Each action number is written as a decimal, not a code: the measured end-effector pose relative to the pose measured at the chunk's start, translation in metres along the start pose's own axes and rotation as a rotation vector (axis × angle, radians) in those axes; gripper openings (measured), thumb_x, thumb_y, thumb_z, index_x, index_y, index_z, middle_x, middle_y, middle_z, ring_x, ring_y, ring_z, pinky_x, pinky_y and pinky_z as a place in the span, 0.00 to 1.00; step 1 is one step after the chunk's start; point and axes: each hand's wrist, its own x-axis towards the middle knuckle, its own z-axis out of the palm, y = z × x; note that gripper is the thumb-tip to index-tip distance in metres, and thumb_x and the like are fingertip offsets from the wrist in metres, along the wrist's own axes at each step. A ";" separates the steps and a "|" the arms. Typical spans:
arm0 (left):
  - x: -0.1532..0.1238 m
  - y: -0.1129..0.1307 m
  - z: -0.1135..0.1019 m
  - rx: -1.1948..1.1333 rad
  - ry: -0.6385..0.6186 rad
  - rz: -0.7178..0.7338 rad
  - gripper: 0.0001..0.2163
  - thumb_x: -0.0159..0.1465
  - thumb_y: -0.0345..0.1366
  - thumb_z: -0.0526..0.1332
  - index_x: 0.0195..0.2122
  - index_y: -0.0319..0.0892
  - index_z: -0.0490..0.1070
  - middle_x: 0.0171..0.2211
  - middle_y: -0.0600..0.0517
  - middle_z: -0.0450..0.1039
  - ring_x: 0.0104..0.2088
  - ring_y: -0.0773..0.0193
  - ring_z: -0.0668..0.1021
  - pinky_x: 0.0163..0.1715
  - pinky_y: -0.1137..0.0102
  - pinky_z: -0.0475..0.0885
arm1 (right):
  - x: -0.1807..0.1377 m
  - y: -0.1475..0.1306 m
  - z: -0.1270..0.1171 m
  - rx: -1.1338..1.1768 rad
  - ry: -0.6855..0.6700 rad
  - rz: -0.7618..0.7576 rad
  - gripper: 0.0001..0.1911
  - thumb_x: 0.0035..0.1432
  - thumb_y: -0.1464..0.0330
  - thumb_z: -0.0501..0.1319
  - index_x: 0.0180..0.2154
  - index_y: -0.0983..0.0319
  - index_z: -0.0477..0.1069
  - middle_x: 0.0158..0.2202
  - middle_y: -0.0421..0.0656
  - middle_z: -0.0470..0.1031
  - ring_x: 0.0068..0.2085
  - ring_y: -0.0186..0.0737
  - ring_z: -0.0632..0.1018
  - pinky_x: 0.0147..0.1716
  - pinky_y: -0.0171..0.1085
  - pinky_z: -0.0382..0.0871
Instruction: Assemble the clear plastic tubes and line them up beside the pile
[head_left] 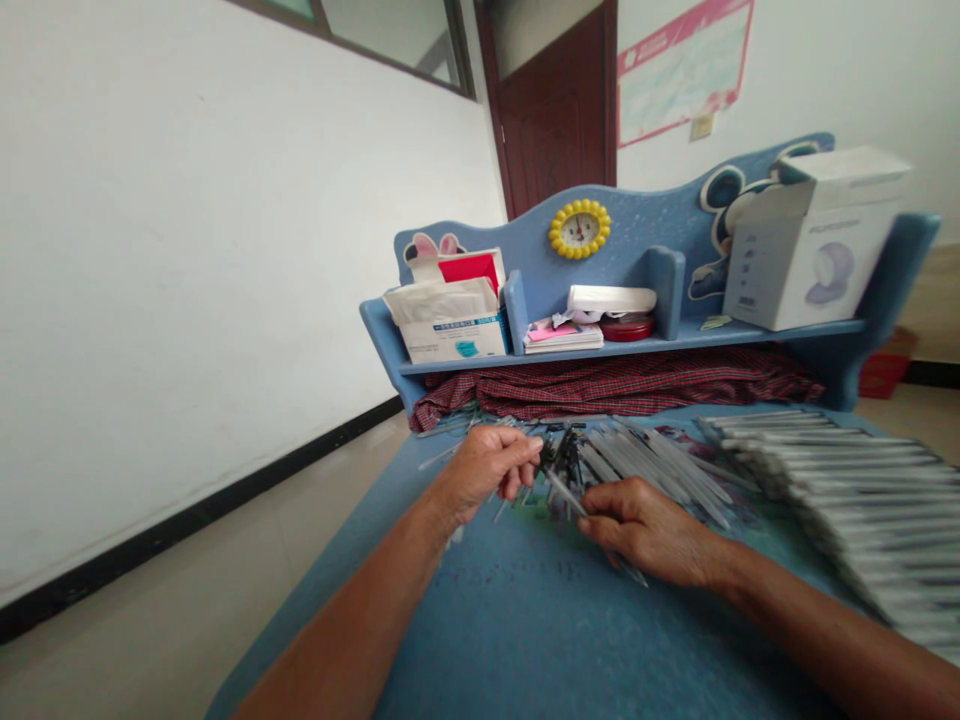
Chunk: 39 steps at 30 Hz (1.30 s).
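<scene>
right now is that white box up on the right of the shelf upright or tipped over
Upright: the white box stands on its base on the blue shelf, lid on top, closed.

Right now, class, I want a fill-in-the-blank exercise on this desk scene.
1. The yellow clock hangs on a desk back coloured ____.
2. The right hand pinches a thin ____ rod.
3. The white box stands on the shelf's ____ end.
4. Under the shelf lies a red ____ cloth.
Missing: blue; grey; right; checked
</scene>
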 end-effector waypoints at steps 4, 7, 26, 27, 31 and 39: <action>0.004 -0.007 -0.007 0.507 0.169 0.057 0.12 0.58 0.41 0.55 0.23 0.38 0.67 0.19 0.53 0.69 0.18 0.69 0.70 0.19 0.75 0.62 | 0.000 0.001 0.000 0.001 -0.001 0.008 0.12 0.56 0.68 0.52 0.21 0.62 0.58 0.18 0.35 0.60 0.21 0.28 0.62 0.19 0.30 0.52; 0.007 -0.017 -0.010 0.973 0.299 0.147 0.08 0.58 0.37 0.55 0.29 0.39 0.69 0.28 0.49 0.72 0.30 0.61 0.75 0.29 0.71 0.65 | 0.000 0.001 0.001 0.006 -0.002 0.009 0.12 0.56 0.68 0.52 0.21 0.62 0.58 0.18 0.35 0.60 0.21 0.29 0.62 0.19 0.30 0.52; 0.008 -0.028 -0.016 1.241 0.076 0.032 0.08 0.57 0.35 0.56 0.34 0.41 0.73 0.35 0.46 0.73 0.37 0.58 0.75 0.36 0.69 0.67 | 0.000 0.005 0.003 0.020 -0.008 0.018 0.12 0.57 0.67 0.52 0.22 0.62 0.60 0.19 0.36 0.62 0.21 0.29 0.63 0.19 0.31 0.51; 0.008 -0.028 -0.018 1.239 0.075 0.033 0.08 0.57 0.34 0.56 0.34 0.41 0.73 0.35 0.46 0.73 0.37 0.58 0.75 0.36 0.69 0.67 | 0.000 0.005 0.003 0.021 -0.010 0.021 0.12 0.57 0.67 0.52 0.22 0.62 0.59 0.19 0.36 0.61 0.21 0.29 0.63 0.19 0.31 0.50; 0.008 -0.027 -0.029 1.229 0.092 0.044 0.10 0.57 0.29 0.54 0.36 0.41 0.73 0.36 0.46 0.73 0.38 0.59 0.75 0.37 0.70 0.66 | -0.001 0.005 0.003 0.018 -0.014 0.027 0.12 0.57 0.67 0.52 0.22 0.62 0.59 0.19 0.36 0.60 0.21 0.29 0.62 0.19 0.31 0.51; 0.007 -0.024 -0.043 1.241 0.092 -0.004 0.11 0.53 0.26 0.54 0.33 0.42 0.74 0.35 0.47 0.75 0.38 0.60 0.75 0.37 0.71 0.66 | 0.000 0.005 0.004 0.023 -0.019 0.033 0.13 0.57 0.65 0.53 0.22 0.62 0.58 0.19 0.36 0.57 0.21 0.29 0.60 0.19 0.31 0.50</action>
